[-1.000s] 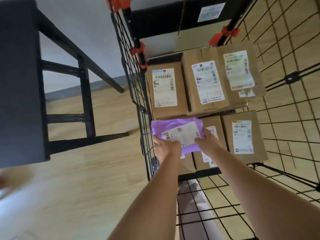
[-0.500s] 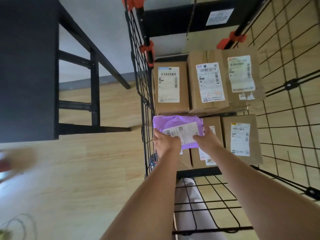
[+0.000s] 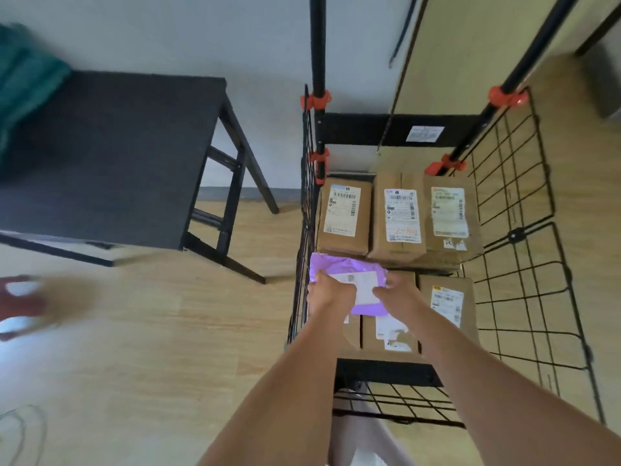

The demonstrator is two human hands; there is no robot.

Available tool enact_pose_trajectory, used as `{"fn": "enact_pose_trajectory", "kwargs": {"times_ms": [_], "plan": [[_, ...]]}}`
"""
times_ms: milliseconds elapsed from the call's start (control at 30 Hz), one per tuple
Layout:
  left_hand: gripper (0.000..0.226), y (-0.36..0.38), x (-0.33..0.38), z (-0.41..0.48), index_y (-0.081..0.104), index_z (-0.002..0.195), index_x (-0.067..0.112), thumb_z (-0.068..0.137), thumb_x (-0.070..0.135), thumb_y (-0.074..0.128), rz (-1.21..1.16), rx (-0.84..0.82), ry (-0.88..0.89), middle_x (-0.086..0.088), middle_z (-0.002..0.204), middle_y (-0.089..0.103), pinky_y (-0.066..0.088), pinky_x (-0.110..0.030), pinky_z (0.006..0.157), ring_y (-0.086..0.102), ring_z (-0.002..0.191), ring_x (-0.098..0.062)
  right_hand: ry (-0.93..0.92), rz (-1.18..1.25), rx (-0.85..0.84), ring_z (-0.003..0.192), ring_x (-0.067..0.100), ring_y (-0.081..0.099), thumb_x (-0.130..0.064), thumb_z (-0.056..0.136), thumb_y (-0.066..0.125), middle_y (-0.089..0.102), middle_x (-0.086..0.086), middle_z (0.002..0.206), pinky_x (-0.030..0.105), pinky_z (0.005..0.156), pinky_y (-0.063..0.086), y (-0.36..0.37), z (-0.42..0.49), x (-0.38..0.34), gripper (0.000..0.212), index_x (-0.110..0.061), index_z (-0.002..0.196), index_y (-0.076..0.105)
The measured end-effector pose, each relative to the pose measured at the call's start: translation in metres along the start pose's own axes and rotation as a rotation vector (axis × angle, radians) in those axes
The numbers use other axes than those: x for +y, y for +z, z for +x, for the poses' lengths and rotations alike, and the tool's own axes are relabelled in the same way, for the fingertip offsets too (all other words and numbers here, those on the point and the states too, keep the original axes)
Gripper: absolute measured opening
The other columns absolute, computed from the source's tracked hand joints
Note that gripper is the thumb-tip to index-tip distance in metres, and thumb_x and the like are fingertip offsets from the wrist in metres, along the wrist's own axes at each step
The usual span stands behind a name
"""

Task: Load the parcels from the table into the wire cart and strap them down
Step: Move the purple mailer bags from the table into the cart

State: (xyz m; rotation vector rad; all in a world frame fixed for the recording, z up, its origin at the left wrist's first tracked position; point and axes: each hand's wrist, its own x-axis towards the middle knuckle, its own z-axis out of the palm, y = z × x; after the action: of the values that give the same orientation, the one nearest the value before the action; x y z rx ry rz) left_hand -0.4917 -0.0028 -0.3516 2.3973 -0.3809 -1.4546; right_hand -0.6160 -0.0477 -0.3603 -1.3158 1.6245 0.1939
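A purple mailer bag (image 3: 339, 268) with a white label lies on top of the cardboard boxes in the near left corner of the black wire cart (image 3: 524, 264). My left hand (image 3: 327, 292) grips its near left edge. My right hand (image 3: 395, 294) holds its near right edge. Three labelled cardboard boxes (image 3: 400, 223) stand in a row at the far end of the cart, and more boxes (image 3: 448, 307) lie in the near row under and beside the mailer.
A black table (image 3: 100, 156) stands to the left of the cart, with a green cloth (image 3: 23, 79) at its far left corner. Two black uprights with orange clamps (image 3: 317, 100) rise at the cart's far end. A blurred red and white object (image 3: 20, 297) lies on the wooden floor.
The view has tilted up and back, so the table top and the cart's uprights show. Both hands have stayed on the purple mailer, which lies lower on the boxes.
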Motion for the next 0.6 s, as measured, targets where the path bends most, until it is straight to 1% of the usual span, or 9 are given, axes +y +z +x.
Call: {"fn": "enact_pose_trajectory", "kwargs": {"times_ms": [67, 133, 200, 267, 333, 367, 467, 500, 600], "plan": [[0.078, -0.009, 0.002, -0.014, 0.028, 0.148, 0.021, 0.077, 0.017, 0.058, 0.049, -0.037, 0.026, -0.011, 0.129, 0.054, 0.056, -0.043, 0.09, 0.059, 0.116, -0.03, -0.039, -0.041, 0.005, 0.067, 0.012, 0.056, -0.023, 0.095, 0.054, 0.06, 0.006, 0.112, 0.025, 0.055, 0.042, -0.007, -0.014, -0.009, 0.049, -0.017, 0.143, 0.045], [0.072, -0.022, 0.006, -0.035, 0.028, 0.148, 0.02, 0.082, 0.019, 0.057, 0.093, -0.053, 0.079, -0.012, 0.131, 0.053, 0.055, -0.04, 0.089, 0.058, 0.117, -0.031, -0.096, -0.058, 0.02, 0.074, 0.016, 0.056, -0.023, 0.096, 0.055, 0.059, 0.007, 0.117, 0.026, 0.059, 0.042, -0.015, -0.031, -0.02, 0.049, -0.017, 0.143, 0.046], [0.063, -0.034, 0.009, -0.051, 0.032, 0.145, 0.017, 0.086, 0.017, 0.055, 0.144, -0.059, 0.158, -0.014, 0.128, 0.055, 0.053, -0.036, 0.083, 0.06, 0.114, -0.031, -0.199, -0.116, 0.04, 0.08, 0.018, 0.057, -0.023, 0.096, 0.055, 0.06, 0.005, 0.115, 0.026, 0.06, 0.041, -0.023, -0.047, -0.03, 0.043, -0.016, 0.138, 0.051], [0.056, -0.045, 0.012, -0.065, 0.04, 0.14, 0.016, 0.086, 0.014, 0.053, 0.199, -0.027, 0.238, -0.014, 0.12, 0.06, 0.055, -0.035, 0.079, 0.064, 0.106, -0.03, -0.303, -0.205, 0.071, 0.079, 0.016, 0.059, -0.022, 0.096, 0.054, 0.063, 0.003, 0.114, 0.025, 0.059, 0.042, -0.029, -0.063, -0.041, 0.038, -0.018, 0.134, 0.054], [0.049, -0.058, 0.014, -0.077, 0.046, 0.135, 0.016, 0.087, 0.012, 0.054, 0.264, 0.036, 0.305, -0.01, 0.115, 0.06, 0.057, -0.038, 0.083, 0.064, 0.1, -0.026, -0.382, -0.28, 0.099, 0.074, 0.013, 0.059, -0.021, 0.096, 0.051, 0.064, 0.001, 0.111, 0.024, 0.056, 0.041, -0.034, -0.078, -0.055, 0.035, -0.02, 0.131, 0.055], [0.048, -0.067, 0.014, -0.085, 0.047, 0.134, 0.015, 0.088, 0.012, 0.055, 0.318, 0.074, 0.334, -0.009, 0.117, 0.059, 0.056, -0.039, 0.086, 0.062, 0.102, -0.026, -0.419, -0.319, 0.114, 0.074, 0.014, 0.058, -0.021, 0.096, 0.049, 0.064, 0.0, 0.109, 0.026, 0.057, 0.042, -0.034, -0.085, -0.062, 0.033, -0.021, 0.129, 0.056], [0.052, -0.095, 0.004, -0.099, 0.04, 0.139, 0.017, 0.09, 0.013, 0.057, 0.457, 0.177, 0.403, -0.01, 0.132, 0.049, 0.049, -0.042, 0.096, 0.049, 0.121, -0.029, -0.496, -0.424, 0.152, 0.093, 0.021, 0.06, -0.023, 0.095, 0.047, 0.063, 0.001, 0.118, 0.034, 0.074, 0.051, -0.028, -0.104, -0.085, 0.036, -0.024, 0.13, 0.055], [0.054, -0.104, -0.002, -0.103, 0.039, 0.14, 0.018, 0.09, 0.012, 0.058, 0.483, 0.203, 0.402, -0.01, 0.135, 0.048, 0.047, -0.042, 0.098, 0.047, 0.124, -0.029, -0.512, -0.454, 0.152, 0.096, 0.021, 0.061, -0.025, 0.095, 0.046, 0.063, 0.0, 0.119, 0.034, 0.076, 0.053, -0.024, -0.11, -0.092, 0.036, -0.026, 0.13, 0.054], [0.064, -0.133, -0.027, -0.108, 0.034, 0.146, 0.02, 0.088, 0.011, 0.06, 0.483, 0.242, 0.372, -0.011, 0.14, 0.045, 0.044, -0.043, 0.102, 0.042, 0.13, -0.03, -0.574, -0.525, 0.125, 0.093, 0.019, 0.061, -0.024, 0.097, 0.047, 0.06, -0.001, 0.122, 0.033, 0.074, 0.053, -0.003, -0.125, -0.109, 0.037, -0.028, 0.133, 0.053]]}}
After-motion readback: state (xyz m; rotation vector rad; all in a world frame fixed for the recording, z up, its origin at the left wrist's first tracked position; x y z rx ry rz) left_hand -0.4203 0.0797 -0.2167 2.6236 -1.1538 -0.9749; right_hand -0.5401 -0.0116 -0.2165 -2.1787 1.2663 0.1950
